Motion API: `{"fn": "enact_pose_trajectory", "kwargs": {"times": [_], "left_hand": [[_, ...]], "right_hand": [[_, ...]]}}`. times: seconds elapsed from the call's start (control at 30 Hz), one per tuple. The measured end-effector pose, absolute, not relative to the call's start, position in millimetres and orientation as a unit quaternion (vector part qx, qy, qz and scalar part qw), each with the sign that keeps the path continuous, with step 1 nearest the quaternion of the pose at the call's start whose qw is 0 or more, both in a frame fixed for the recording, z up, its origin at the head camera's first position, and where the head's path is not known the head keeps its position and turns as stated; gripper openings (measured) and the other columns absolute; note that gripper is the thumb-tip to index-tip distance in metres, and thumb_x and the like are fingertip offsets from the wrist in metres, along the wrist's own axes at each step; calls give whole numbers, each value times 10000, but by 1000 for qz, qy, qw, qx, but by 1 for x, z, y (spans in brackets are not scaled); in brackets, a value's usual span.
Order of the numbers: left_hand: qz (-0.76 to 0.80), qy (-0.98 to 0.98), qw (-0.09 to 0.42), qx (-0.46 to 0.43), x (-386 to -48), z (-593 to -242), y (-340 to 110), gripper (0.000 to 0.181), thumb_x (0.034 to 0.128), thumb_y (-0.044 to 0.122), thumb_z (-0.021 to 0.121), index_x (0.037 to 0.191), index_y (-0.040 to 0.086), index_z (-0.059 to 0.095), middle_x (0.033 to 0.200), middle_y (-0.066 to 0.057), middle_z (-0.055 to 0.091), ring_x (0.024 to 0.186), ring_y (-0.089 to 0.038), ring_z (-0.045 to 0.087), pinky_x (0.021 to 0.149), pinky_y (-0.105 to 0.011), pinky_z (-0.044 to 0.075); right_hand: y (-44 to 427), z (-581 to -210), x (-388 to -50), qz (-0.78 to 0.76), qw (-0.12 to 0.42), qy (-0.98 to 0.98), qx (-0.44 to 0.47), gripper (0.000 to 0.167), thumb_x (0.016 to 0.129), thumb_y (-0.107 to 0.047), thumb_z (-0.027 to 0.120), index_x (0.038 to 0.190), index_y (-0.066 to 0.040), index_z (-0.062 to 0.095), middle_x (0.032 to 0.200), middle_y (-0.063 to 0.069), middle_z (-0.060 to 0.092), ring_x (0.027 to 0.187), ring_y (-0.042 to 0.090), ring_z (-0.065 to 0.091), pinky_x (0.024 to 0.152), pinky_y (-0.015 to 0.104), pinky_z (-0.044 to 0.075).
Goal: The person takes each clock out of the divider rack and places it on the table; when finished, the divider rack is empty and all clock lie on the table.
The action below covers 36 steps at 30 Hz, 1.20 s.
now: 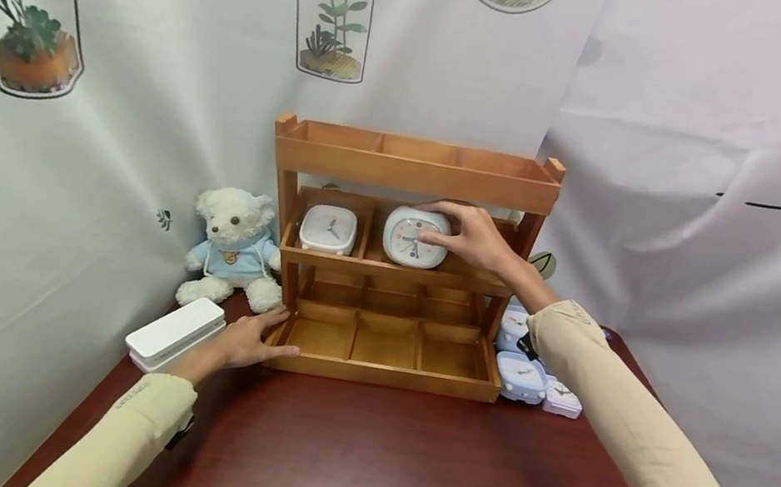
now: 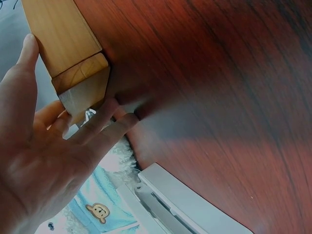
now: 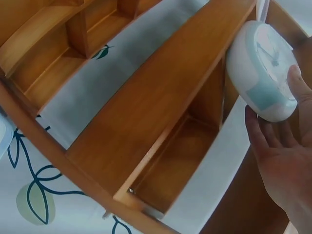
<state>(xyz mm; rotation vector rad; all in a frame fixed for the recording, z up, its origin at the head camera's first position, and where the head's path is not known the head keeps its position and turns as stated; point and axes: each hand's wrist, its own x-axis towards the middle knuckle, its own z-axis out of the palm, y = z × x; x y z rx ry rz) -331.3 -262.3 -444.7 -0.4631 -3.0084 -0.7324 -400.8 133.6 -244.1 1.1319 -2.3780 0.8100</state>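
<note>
A wooden shelf rack stands on the dark red table. On its middle tier, a white square clock sits in the left compartment. My right hand grips a rounded white and pale blue clock at the middle compartment; in the right wrist view the hand has its thumb on the face of the clock and its fingers behind. My left hand rests at the rack's lower left corner, fingers spread; the left wrist view shows the hand around the wooden corner.
Left of the rack are a white teddy bear in a blue top and stacked white boxes. At the rack's right stand a blue clock, a lilac clock and another blue clock. A patterned curtain hangs behind.
</note>
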Motion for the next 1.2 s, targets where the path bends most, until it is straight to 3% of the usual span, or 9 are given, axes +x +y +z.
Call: {"fn": "enact_pose_trajectory", "kwargs": {"times": [0.2, 0.53, 0.83, 0.97, 1.07, 1.2], "left_hand": [[-239, -960, 2, -148, -330, -443, -261, 944, 903, 604, 737, 1571, 10, 432, 1624, -221, 383, 1401, -512, 439, 1075, -637, 410], [-240, -957, 7, -159, -331, -445, -262, 954, 901, 618, 729, 1557, -12, 443, 1617, -229, 389, 1393, -511, 449, 1060, -633, 427], [-237, -959, 3, -157, -332, -444, -262, 960, 901, 618, 729, 1564, -10, 433, 1613, -242, 387, 1393, -521, 441, 1054, -637, 429], [-237, -958, 5, -160, -332, -443, -262, 956, 902, 608, 735, 1558, -21, 436, 1601, -251, 401, 1383, -525, 451, 1054, -640, 428], [-237, -957, 6, -165, -331, -444, -262, 961, 901, 608, 736, 1559, -23, 432, 1600, -254, 400, 1375, -527, 460, 1053, -637, 432], [-236, -957, 7, -167, -331, -443, -262, 967, 896, 614, 738, 1562, -17, 431, 1610, -246, 388, 1372, -529, 462, 1047, -634, 437]], "right_hand": [[147, -241, -394, 286, 194, -845, 407, 432, 912, -258, 833, 1315, -147, 726, 1113, 42, 762, 924, 170, 682, 826, 410, 539], [173, -240, -377, 285, 206, -831, 431, 451, 886, -168, 853, 1310, -83, 725, 1127, 103, 733, 961, 228, 706, 774, 405, 611], [204, -247, -360, 266, 199, -832, 443, 437, 876, -142, 858, 1291, -86, 733, 1238, 87, 711, 1024, 205, 680, 759, 358, 611], [218, -254, -354, 250, 196, -839, 442, 431, 874, -151, 860, 1282, -93, 736, 1236, 65, 721, 923, 167, 632, 707, 338, 545], [227, -260, -350, 237, 200, -845, 437, 429, 865, -150, 866, 1271, -92, 742, 1218, 55, 735, 895, 162, 613, 698, 385, 497], [239, -266, -344, 229, 204, -849, 431, 435, 851, -148, 877, 1263, -91, 748, 1220, 49, 743, 1001, 179, 656, 764, 462, 509]]}}
